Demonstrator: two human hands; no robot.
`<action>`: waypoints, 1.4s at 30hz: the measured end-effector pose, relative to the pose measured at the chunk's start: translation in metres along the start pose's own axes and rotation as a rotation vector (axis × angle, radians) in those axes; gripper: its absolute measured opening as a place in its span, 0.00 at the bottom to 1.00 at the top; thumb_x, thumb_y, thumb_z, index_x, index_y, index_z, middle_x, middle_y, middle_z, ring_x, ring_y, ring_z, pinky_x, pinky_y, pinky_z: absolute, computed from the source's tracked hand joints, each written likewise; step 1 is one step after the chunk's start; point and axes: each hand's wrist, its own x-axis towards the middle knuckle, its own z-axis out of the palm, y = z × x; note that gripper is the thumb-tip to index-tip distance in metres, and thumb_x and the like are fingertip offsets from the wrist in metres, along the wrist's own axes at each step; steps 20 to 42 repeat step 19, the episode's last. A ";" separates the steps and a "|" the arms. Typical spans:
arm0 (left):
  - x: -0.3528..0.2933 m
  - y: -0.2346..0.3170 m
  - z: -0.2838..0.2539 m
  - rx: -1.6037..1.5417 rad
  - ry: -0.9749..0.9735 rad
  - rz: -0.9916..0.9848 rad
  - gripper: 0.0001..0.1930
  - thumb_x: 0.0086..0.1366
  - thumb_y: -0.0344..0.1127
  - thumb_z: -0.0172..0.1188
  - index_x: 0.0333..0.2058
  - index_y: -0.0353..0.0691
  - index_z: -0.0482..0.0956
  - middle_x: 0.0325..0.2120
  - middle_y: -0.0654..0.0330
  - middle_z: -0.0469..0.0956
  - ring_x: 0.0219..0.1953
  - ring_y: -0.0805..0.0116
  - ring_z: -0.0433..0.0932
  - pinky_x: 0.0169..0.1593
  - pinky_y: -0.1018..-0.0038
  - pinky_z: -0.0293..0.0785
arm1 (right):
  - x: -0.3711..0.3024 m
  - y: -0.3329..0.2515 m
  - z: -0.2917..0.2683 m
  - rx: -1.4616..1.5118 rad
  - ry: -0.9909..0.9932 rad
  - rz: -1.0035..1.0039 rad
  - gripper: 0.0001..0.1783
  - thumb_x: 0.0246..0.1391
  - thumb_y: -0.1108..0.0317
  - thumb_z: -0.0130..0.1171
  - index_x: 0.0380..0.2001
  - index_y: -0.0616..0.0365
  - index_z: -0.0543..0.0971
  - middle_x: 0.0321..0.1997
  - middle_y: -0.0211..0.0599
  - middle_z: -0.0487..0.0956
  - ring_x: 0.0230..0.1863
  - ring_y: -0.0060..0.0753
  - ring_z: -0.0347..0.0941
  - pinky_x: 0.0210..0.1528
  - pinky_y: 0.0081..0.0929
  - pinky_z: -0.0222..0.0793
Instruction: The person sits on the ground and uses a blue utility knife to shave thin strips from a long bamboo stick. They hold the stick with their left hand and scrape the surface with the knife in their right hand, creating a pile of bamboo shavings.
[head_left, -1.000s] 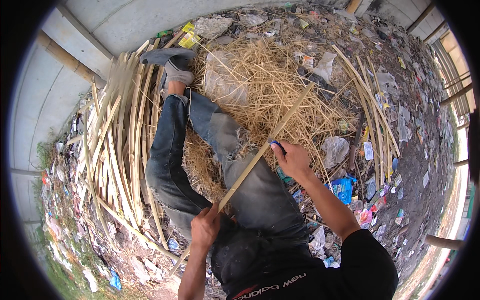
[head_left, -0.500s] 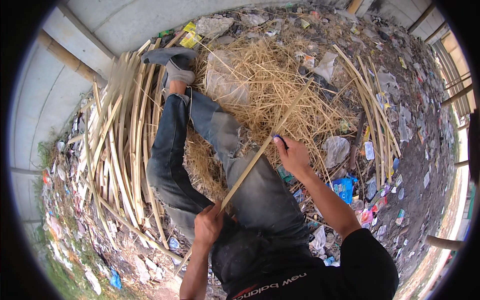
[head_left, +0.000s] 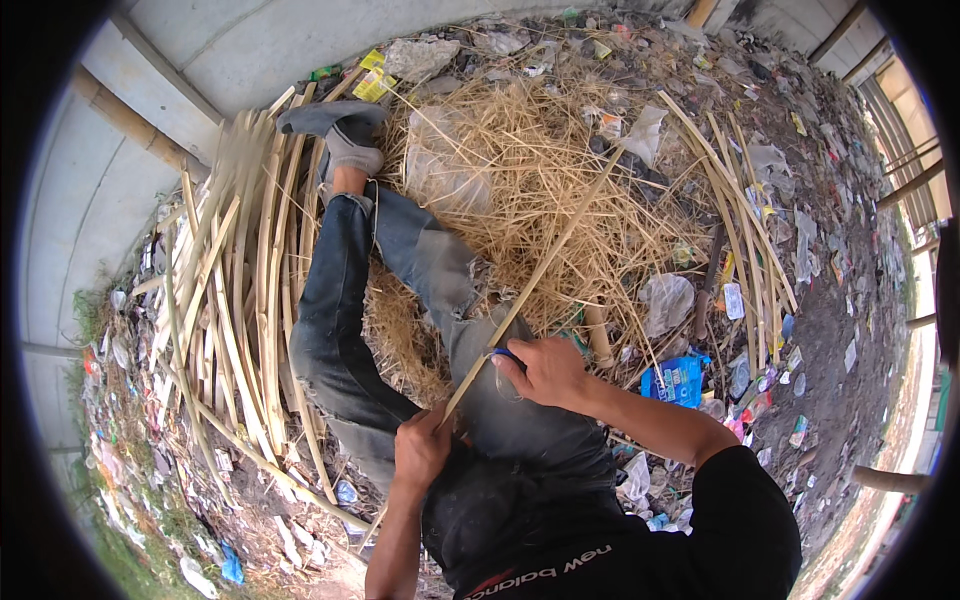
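Note:
A long, thin bamboo strip (head_left: pixel 557 243) slants across my lap from beside my hip up over the straw-like shavings. Its lower part is gripped in my closed left hand (head_left: pixel 421 448), close to my thigh. Farther up the strip, my right hand (head_left: pixel 548 371) is closed around a small blue-handled knife (head_left: pixel 504 353), which lies against the strip above my knee. Most of the knife is hidden by my fingers. Under the strip is my worn, torn jeans leg (head_left: pixel 500 410).
Many split bamboo strips (head_left: pixel 270 290) lie in a pile to my left, with a smaller bundle (head_left: pixel 740 220) at right. Pale shavings (head_left: pixel 550 170) heap up ahead. Litter, including a blue plastic packet (head_left: pixel 677 381), covers the ground. A grey wall (head_left: pixel 240 50) stands at the far left.
My right hand has slid down along the strip with the knife, toward my left hand and my body. The left hand stays in nearly the same place, gripping the strip.

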 end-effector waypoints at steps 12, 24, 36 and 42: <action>0.039 0.022 0.014 -0.109 -0.014 0.037 0.13 0.67 0.30 0.62 0.49 0.39 0.86 0.24 0.44 0.82 0.25 0.46 0.85 0.33 0.57 0.80 | 0.004 0.003 -0.013 0.174 -0.188 -0.025 0.32 0.59 0.34 0.64 0.26 0.56 0.81 0.16 0.40 0.78 0.20 0.50 0.78 0.26 0.42 0.73; 0.040 0.027 0.018 0.039 0.024 -0.003 0.12 0.67 0.31 0.66 0.48 0.34 0.87 0.33 0.39 0.84 0.38 0.47 0.88 0.43 0.58 0.81 | 0.010 -0.002 -0.010 0.492 0.020 0.186 0.27 0.55 0.43 0.75 0.27 0.58 0.79 0.17 0.29 0.74 0.17 0.26 0.70 0.23 0.27 0.66; 0.040 0.027 0.018 0.039 0.024 -0.003 0.12 0.67 0.31 0.66 0.48 0.34 0.87 0.33 0.39 0.84 0.38 0.47 0.88 0.43 0.58 0.81 | 0.010 -0.002 -0.010 0.492 0.020 0.186 0.27 0.55 0.43 0.75 0.27 0.58 0.79 0.17 0.29 0.74 0.17 0.26 0.70 0.23 0.27 0.66; 0.040 0.027 0.018 0.039 0.024 -0.003 0.12 0.67 0.31 0.66 0.48 0.34 0.87 0.33 0.39 0.84 0.38 0.47 0.88 0.43 0.58 0.81 | 0.010 -0.002 -0.010 0.492 0.020 0.186 0.27 0.55 0.43 0.75 0.27 0.58 0.79 0.17 0.29 0.74 0.17 0.26 0.70 0.23 0.27 0.66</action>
